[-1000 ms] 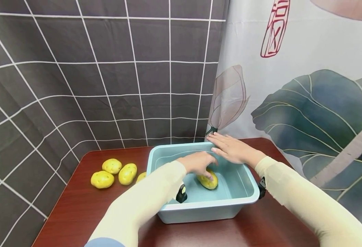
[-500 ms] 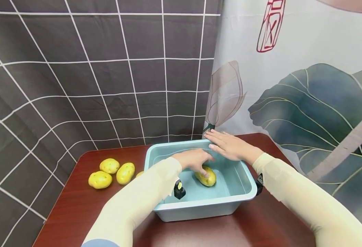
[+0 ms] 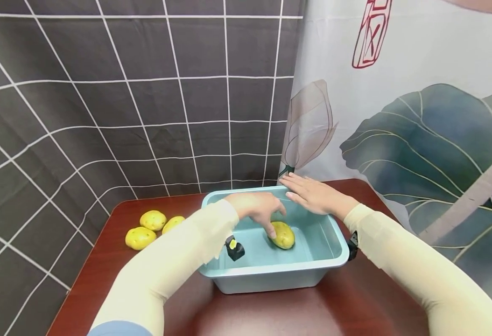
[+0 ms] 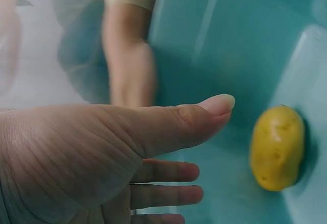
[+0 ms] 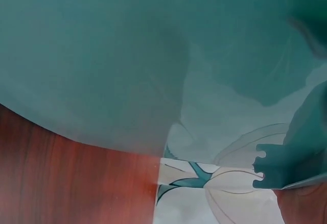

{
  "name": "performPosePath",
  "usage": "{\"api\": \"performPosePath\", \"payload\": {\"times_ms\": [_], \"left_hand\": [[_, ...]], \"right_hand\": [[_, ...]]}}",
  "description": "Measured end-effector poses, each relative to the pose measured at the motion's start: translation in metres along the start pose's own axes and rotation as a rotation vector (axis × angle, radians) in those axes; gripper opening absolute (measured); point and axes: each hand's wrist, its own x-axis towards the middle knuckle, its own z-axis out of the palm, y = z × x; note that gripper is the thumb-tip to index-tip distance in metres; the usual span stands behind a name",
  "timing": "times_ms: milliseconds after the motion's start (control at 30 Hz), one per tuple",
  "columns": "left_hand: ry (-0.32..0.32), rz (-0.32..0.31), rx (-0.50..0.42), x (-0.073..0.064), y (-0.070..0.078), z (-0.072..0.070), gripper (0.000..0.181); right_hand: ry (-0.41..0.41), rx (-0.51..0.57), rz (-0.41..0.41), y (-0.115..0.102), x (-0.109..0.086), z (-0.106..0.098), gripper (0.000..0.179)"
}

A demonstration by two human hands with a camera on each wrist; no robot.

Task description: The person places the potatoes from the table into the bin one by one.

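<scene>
A yellow potato (image 3: 284,236) lies on the floor of a light blue plastic basin (image 3: 271,269). My left hand (image 3: 255,205) is over the basin's left half, its thumb spread from the fingers and nothing in its grasp. In the left wrist view the potato (image 4: 277,148) sits apart from the thumb (image 4: 168,127), with bare basin between them. At the basin's far right corner, my right hand (image 3: 316,196) lies with straight fingers over the rim. The right wrist view shows mostly basin wall (image 5: 92,71).
Several potatoes (image 3: 140,238) are grouped on the brown table (image 3: 103,275) left of the basin, partly hidden by the left sleeve (image 3: 166,261). A grey checked curtain (image 3: 145,102) and a white printed curtain (image 3: 326,51) hang close behind the table.
My left hand has drawn back up and left from the potato, which stays in the basin. The left sleeve now covers more of the potatoes on the table. The right hand keeps its place.
</scene>
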Motion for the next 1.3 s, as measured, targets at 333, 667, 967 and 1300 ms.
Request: {"api": "performPosePath", "payload": {"times_ms": [333, 667, 967, 1300], "left_hand": [[0.245, 0.056, -0.057, -0.077, -0.019, -0.013, 0.067], [0.63, -0.085, -0.237, -0.158, -0.085, 0.032, 0.052], [0.63, -0.234, -0.367, -0.181, -0.124, 0.108, 0.057], [0.686, -0.262, -0.466, -0.156, -0.126, 0.185, 0.075]], "right_hand": [[-0.03, -0.021, 0.0, 0.002, 0.001, -0.004, 0.057], [-0.023, -0.011, -0.003, 0.001, 0.0, -0.008, 0.058], [-0.012, -0.002, 0.011, 0.002, -0.003, -0.005, 0.059], [-0.017, -0.004, -0.017, -0.002, 0.004, -0.001, 0.06]]}}
